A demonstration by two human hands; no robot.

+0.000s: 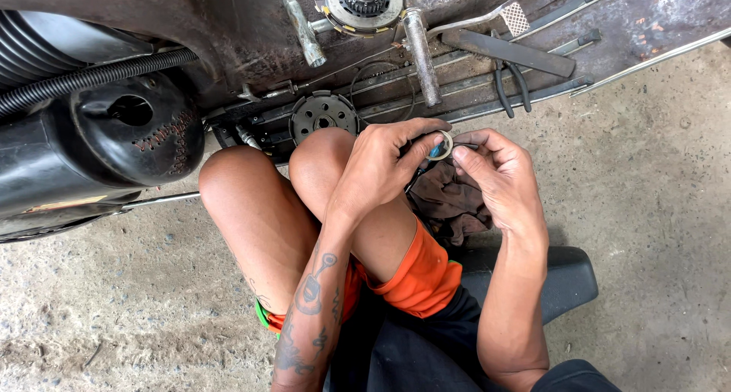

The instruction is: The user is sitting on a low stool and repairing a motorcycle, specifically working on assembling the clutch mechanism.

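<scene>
Head view: a small metal ring (444,144) was pinched between the left hand (378,166) and right hand (493,175), both gripping it. Just beyond the hands, a clutch drum (324,116) and clutch pack (360,4) were laid out, already removed; reassembly looked undone.

Both forearms reach forward over the bent knees. The left hand (377,164), its forearm tattooed, pinches with thumb and forefinger; the right hand (495,171) meets it, fingertips curled inward.
</scene>
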